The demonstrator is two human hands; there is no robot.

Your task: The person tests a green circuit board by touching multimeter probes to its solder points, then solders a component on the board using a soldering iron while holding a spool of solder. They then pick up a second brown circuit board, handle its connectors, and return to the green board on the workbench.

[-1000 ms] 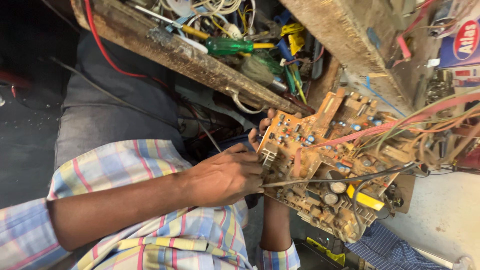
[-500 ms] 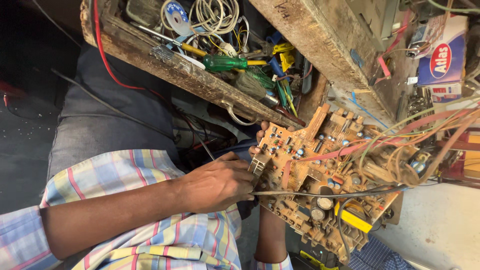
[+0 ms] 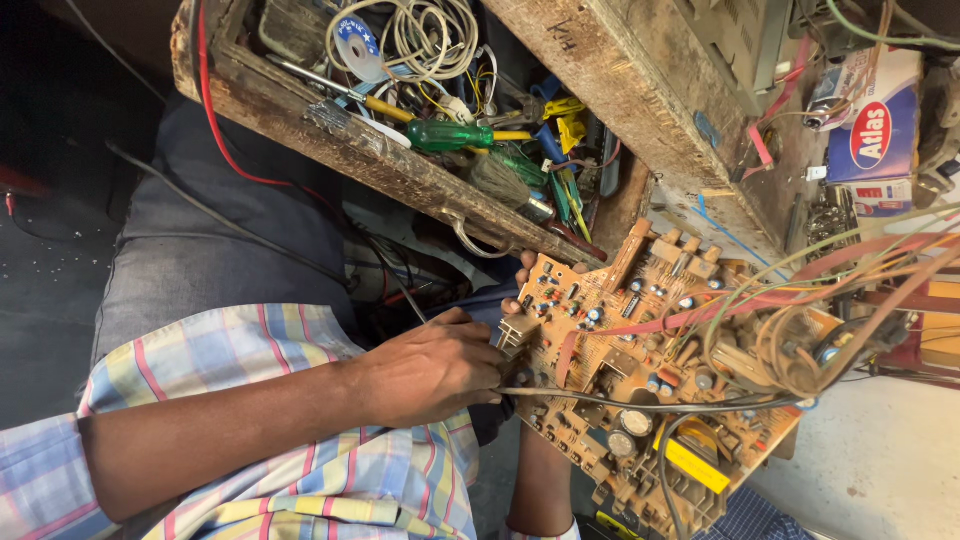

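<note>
The circuit board point(image 3: 640, 370) is orange-brown, dotted with blue and silver parts, with a yellow block point(image 3: 697, 465) near its lower edge and pink and olive wires point(image 3: 800, 300) across it. A green-handled screwdriver point(image 3: 450, 135) and yellow-handled screwdriver point(image 3: 385, 108) lie in the weathered brown wooden drawer point(image 3: 400, 175). The shirt sleeve point(image 3: 300, 480) is plaid in pale blue, yellow, white and pink.

The scene is evenly lit and sharply rendered; deep shadow is seen at left, slight glare at lower right.
</note>
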